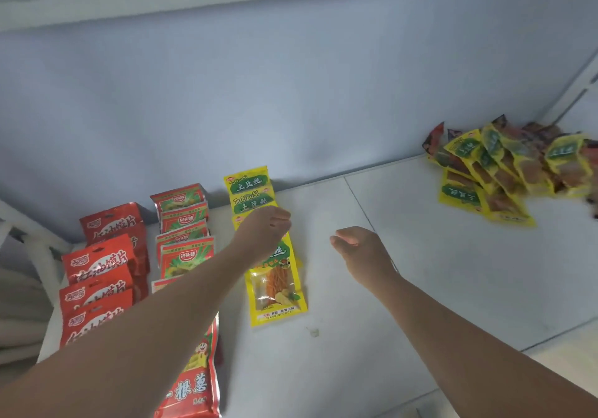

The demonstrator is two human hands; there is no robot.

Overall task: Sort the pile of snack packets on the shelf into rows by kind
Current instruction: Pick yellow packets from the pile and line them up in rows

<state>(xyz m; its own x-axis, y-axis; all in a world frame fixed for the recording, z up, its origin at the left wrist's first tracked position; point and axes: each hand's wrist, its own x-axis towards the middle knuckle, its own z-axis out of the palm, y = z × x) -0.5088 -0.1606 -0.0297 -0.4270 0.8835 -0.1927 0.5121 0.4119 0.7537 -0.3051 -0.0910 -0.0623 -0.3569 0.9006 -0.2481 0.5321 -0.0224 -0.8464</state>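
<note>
Sorting well under way, not finished. Three rows run near to far at the left of the white shelf (pixel 420 272): glossy red foil packets (pixel 97 275) with white lettering far left, red-and-green packets (pixel 184 223) next, then yellow plastic packets (pixel 275 291) with green labels, overlapped like shingles back toward the pale blue back wall (pixel 291 94). One long red packet (pixel 194 382) lies at the near end of the middle row, beside the left forearm. Left hand (pixel 268 226) sits over the middle of the yellow row, knuckles up, fingers loosely bent. It hides the packet beneath, so I cannot tell whether it pinches one or merely rests there. Right hand (pixel 359 246) hangs just right of that row above bare shelf, fingers slack and half curled, holding nothing. Unsorted pile (pixel 498 171) of yellow and brownish packets is heaped far right against the back wall, near the side upright (pixel 579 94) and well apart from both hands. Judgement: the step in hand is settling a yellow packet into its row. The next move calls for a long reach right and far to the pile, one packet lifted off the top, its kind checked. Room: a broad bare stretch between yellow row and pile, likely enough for further rows. A seam (pixel 359 204) crosses it and a small scrap (pixel 313 332) lies by the yellow row's near end. The red row hugs the shelf's left edge, so no room there.
</note>
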